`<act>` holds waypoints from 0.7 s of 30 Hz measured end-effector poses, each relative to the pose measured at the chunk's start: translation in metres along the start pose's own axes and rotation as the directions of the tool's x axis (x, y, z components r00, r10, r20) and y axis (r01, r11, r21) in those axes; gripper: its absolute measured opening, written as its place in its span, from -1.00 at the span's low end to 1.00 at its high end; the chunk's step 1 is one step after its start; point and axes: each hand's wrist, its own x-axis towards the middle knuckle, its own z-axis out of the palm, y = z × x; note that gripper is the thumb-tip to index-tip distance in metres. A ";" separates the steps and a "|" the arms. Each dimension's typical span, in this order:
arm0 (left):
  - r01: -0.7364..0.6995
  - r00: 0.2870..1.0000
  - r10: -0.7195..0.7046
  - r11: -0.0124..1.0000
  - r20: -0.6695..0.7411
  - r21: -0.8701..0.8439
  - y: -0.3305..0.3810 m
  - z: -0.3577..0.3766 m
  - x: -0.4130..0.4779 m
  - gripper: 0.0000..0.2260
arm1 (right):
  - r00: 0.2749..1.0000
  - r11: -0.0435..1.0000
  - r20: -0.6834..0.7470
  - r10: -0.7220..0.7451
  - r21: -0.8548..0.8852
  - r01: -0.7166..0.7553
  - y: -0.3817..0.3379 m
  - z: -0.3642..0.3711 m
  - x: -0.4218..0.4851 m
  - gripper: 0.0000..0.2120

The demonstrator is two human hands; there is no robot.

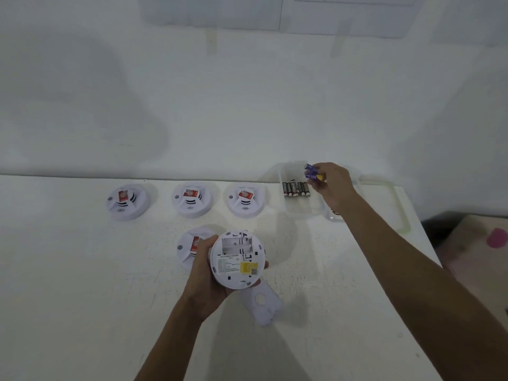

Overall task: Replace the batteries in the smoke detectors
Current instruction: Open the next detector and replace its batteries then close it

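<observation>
My left hand (204, 273) grips a white smoke detector (237, 259) turned back-side up, its battery bay open and empty, a yellow label on its back. My right hand (334, 185) is held over a clear plastic box (308, 210) and pinches two purple batteries (312, 171). Several black batteries (296, 189) lie in a row inside that box. A white back cover (262, 305) lies on the table just below the held detector.
Three detectors (127, 200) (192, 199) (244, 199) stand in a row along the white table's far edge, and another (192, 244) sits behind my left hand. A clear lid with a green rim (398, 210) lies at the right. The table's right edge (428, 243) drops to the floor.
</observation>
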 end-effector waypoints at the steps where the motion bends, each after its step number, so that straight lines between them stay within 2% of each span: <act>1: 0.007 1.000 -0.007 1.000 0.000 0.001 0.000 0.000 -0.001 -0.32 | 0.998 0.997 0.030 0.048 0.054 -0.050 -0.002 -0.002 -0.004 -0.86; 6: 0.013 1.000 -0.013 1.000 0.008 0.012 0.002 0.002 -0.006 -0.31 | 0.987 0.985 0.083 0.140 0.094 -0.147 0.006 -0.009 -0.012 -0.85; 8: -0.014 1.000 0.015 1.000 -0.012 0.019 0.004 0.003 -0.010 -0.38 | 0.984 0.979 0.098 0.148 0.129 -0.160 0.012 -0.009 -0.016 -0.89; 10: 0.019 0.999 -0.020 1.000 -0.043 -0.010 0.005 0.002 -0.013 -0.48 | 0.980 0.965 0.132 0.147 0.200 -0.172 0.016 -0.008 -0.022 -0.86; 12: 0.039 0.997 -0.040 0.999 -0.068 -0.016 0.007 0.000 -0.017 -0.48 | 0.976 0.937 0.169 0.139 0.297 -0.185 0.021 -0.005 -0.029 -0.82; 16: 0.011 1.000 -0.010 0.999 -0.025 0.052 0.011 -0.003 -0.024 -0.30 | 0.981 0.878 0.157 0.114 0.446 -0.174 0.032 0.002 -0.044 -0.81; 19: 0.023 1.000 -0.023 0.998 -0.010 0.051 0.014 -0.005 -0.030 -0.26 | 0.986 0.897 0.147 0.079 0.421 -0.135 0.036 0.007 -0.058 -0.87; 21: -0.003 1.000 0.005 0.999 -0.030 0.054 0.015 -0.005 -0.034 -0.36 | 0.984 0.928 0.165 0.061 0.354 -0.117 0.036 0.011 -0.071 -0.89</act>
